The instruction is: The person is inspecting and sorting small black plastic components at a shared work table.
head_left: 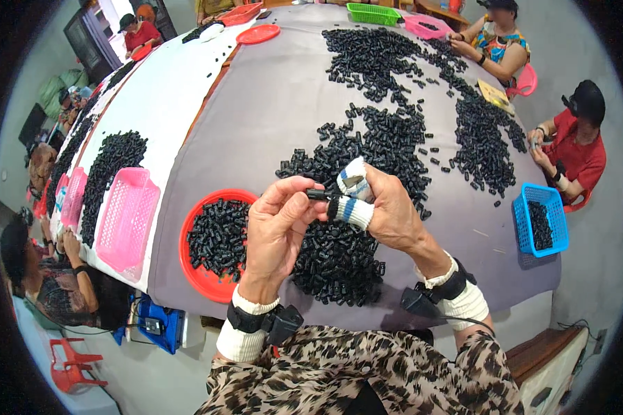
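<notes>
My left hand (pixel 277 228) pinches a small black cylindrical piece (pixel 316 194) between thumb and fingertips. My right hand (pixel 398 214) meets it from the other side, its fingers closed at the piece's right end. White cloth covers with blue stripes (pixel 353 211) wrap fingers of the right hand, and whatever lies inside that grip is hard to make out. Both hands are over a heap of similar black pieces (pixel 336 270) on the grey tablecloth (pixel 208 152). Left of my left hand sits a round red tray (pixel 188 259) full of the same pieces.
More black pieces (pixel 374 59) spread across the table's far side. A pink basket (pixel 128 221) stands at left, a blue basket (pixel 566 238) at right, a green basket (pixel 374 14) at the back. Several people work around the tables. A red stool (pixel 76 363) stands at lower left.
</notes>
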`<state>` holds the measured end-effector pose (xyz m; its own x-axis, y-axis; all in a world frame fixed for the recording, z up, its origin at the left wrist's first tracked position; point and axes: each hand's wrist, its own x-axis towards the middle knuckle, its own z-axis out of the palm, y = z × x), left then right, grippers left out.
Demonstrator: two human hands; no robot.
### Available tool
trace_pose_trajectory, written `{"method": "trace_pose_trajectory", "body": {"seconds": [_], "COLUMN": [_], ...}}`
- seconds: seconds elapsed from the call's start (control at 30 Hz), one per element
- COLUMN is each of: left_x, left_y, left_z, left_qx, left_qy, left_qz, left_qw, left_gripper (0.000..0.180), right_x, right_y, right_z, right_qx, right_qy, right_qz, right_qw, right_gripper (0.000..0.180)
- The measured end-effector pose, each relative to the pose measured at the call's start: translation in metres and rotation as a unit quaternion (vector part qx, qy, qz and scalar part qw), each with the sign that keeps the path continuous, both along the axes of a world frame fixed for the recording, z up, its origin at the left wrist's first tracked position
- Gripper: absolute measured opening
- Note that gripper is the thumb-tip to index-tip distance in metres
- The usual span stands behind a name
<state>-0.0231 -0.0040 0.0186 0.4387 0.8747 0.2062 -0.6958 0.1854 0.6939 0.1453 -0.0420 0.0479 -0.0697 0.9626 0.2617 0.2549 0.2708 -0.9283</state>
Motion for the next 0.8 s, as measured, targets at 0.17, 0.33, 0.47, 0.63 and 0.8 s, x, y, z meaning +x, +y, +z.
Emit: {"method": "trace_pose_trajectory", "body": {"seconds": [0.17,0.33,0.47,0.63,0.8], "left_x": [-0.0034,-0.0053,-0.0077,-0.0054,0.0], "left_y": [-0.0036,-0.0049,-0.0054,-0.0055,-0.0076], "left_z": [0.0034,0.0058,0.0051,0.0053,0.0045], "left_qx": [0.01,0.031,0.036,0.034,-0.016], "left_qy": [0.014,0.018,0.022,0.043,0.066], "left_qz": [0.014,0.014,0.006,-0.006,-0.024], "left_qw": [1.0,0.999,0.999,0.998,0.997], "left_gripper": [0.017,0.018,0.02,0.018,0.017], "right_x": [-0.0038,-0.0061,-0.0064,-0.0028,0.0001], "right_y": [-0.0019,-0.0013,-0.0001,0.0007,0.0015], "right_z": [0.0036,0.0089,0.0086,0.0033,0.0013], "right_qx": [0.029,0.033,0.034,0.027,0.021], "right_qy": [-0.027,-0.015,-0.018,0.001,0.003], "right_qz": [-0.013,-0.016,-0.016,-0.012,-0.015], "right_qw": [0.999,0.999,0.999,1.0,1.0], "right_gripper": [0.02,0.02,0.021,0.02,0.021]}}
